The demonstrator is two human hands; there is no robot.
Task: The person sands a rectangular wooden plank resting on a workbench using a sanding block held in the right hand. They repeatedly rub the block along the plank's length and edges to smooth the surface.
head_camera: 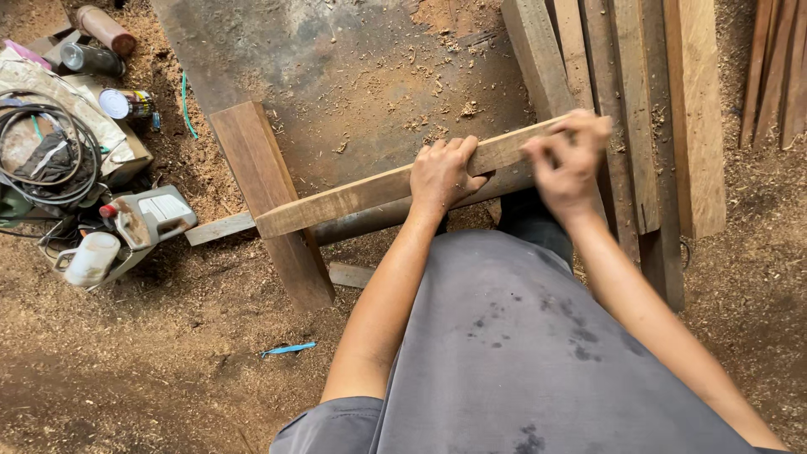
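A long pale wooden strip (353, 197) runs slantwise from lower left to upper right, above a sawdust-covered floor. My left hand (444, 172) wraps over its middle, fingers curled on the top edge. My right hand (567, 160) grips the strip's right end and is blurred. Under the strip lies a grey pipe-like bar (370, 220) and a broad reddish-brown board (269, 197) crossing beneath it. My grey shirt fills the lower right.
Several upright planks (639, 101) stand at the right. A dark dusty sheet (336, 76) lies behind. At the left sit a cable coil (46, 143), cans (122, 103), a grey jug (155, 214) and a white container (91, 258). A blue stick (287, 348) lies in the sawdust.
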